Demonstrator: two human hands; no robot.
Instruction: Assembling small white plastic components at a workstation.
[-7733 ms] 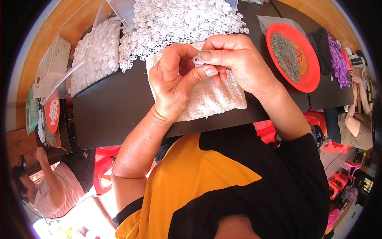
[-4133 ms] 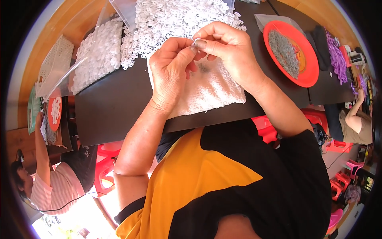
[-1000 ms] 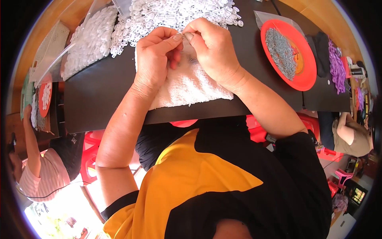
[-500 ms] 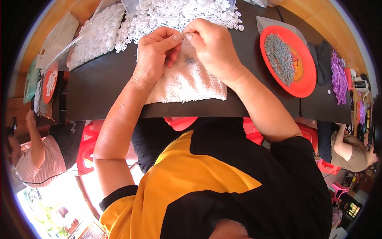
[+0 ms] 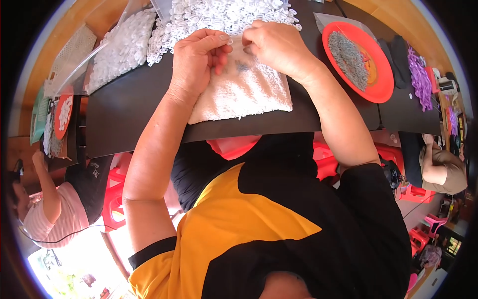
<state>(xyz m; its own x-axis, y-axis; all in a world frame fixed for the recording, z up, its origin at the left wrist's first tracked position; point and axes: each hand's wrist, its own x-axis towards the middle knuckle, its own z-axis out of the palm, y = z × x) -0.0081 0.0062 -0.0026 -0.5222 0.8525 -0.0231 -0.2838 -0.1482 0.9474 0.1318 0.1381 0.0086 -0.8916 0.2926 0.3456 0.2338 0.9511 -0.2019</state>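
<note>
My left hand (image 5: 195,60) is raised over a white towel (image 5: 244,97), its thumb and forefinger pinching a small white plastic piece (image 5: 229,42) with a hole in it. To its right, my right hand (image 5: 281,47) is closed, fingertips bent inward and slightly blurred; whatever they hold is hidden. A small gap parts the two hands. Just beyond them lies a heap of similar white plastic pieces (image 5: 219,17). At the right, a red plate (image 5: 382,79) carries many thin grey metal pieces (image 5: 347,59) and a few orange bits.
The dark table (image 5: 134,109) has a clear bag of white pieces (image 5: 122,52) at its left. Dark cloth (image 5: 398,57) and a purple bundle (image 5: 419,79) lie past the plate. People sit on the left (image 5: 59,209) and right (image 5: 440,167), near red stools (image 5: 114,197).
My hands were together at the fingertips; the right has drawn off to the right, leaving the small piece in the left. The whole view has shifted slightly.
</note>
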